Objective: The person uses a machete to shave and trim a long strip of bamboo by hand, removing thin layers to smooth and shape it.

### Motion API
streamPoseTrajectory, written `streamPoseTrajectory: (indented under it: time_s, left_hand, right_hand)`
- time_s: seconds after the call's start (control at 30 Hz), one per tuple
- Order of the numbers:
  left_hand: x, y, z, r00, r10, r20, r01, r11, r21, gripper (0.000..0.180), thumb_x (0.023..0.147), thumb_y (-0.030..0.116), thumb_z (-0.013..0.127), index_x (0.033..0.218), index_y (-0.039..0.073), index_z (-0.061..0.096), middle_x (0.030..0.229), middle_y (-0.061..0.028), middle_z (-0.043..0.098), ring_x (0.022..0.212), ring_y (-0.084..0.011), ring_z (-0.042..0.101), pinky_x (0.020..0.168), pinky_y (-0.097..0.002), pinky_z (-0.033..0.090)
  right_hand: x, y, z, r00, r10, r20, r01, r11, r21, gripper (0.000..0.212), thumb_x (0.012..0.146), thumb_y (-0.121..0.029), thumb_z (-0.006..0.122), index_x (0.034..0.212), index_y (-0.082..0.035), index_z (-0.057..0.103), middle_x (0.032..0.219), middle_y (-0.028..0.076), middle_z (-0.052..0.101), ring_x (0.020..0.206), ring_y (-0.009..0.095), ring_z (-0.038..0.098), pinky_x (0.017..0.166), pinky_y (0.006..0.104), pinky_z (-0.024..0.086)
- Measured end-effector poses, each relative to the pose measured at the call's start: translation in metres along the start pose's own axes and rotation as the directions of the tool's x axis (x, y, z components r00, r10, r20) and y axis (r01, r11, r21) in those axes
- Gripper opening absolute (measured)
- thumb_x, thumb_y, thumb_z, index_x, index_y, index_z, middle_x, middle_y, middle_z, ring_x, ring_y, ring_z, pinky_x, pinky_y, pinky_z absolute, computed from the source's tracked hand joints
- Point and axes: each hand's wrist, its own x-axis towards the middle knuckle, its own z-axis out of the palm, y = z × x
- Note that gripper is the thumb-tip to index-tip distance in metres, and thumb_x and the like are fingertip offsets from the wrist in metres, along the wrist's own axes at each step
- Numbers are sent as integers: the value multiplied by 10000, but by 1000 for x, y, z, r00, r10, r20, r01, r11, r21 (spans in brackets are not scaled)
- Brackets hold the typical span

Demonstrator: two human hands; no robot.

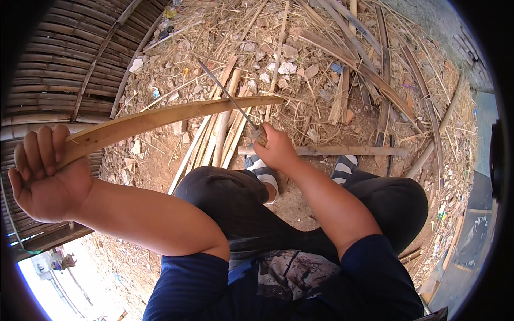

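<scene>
My left hand (51, 184) is raised at the far left, its fingers curled round one end of a long, flat bamboo strip (160, 116). The strip runs rightward across the view to a narrow tip above my feet. In front of my knees, my right hand (277, 151) is closed on the worn handle of a long-bladed knife (217, 83). Its thin, dark blade points up and to the left, crossing the strip toward the strip's far end. Whether the edge touches the bamboo, I cannot tell.
Several split bamboo pieces (231, 130) lie beyond my left knee. A bamboo pole (348, 151) rests crosswise by my sandalled feet. Stones, straw and more long bamboo pieces (385, 85) litter the ground ahead. A woven bamboo wall (59, 59) stands at the left.
</scene>
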Motion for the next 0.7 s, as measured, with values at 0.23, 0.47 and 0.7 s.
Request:
streamPoseTrajectory:
  time_s: [0.23,0.47,0.7]
  left_hand:
    - [0,0,-10,997,13,-80,-10,999,34,243,871,257,495,671,162,396,608,13,334,539,-114,310,575,-310,295]
    - [-2,-1,-7,995,34,-89,-28,998,64,240,871,252,489,671,161,395,608,15,330,537,-115,309,575,-308,294]
    - [-1,0,-5,997,11,-75,-10,1000,24,232,863,252,488,672,160,394,609,15,326,537,-111,304,578,-307,293]
  right_hand:
    - [-6,78,14,962,270,35,-270,929,254,255,837,-158,666,1041,-21,596,815,166,655,718,315,641,688,429,516]
    - [-1,16,-24,699,60,713,-705,223,673,116,879,-85,630,917,-100,522,650,-36,460,503,60,424,525,261,414]
    - [-1,40,-12,744,326,584,-661,233,713,86,903,-75,598,955,-86,531,647,-52,444,519,51,414,537,268,395]
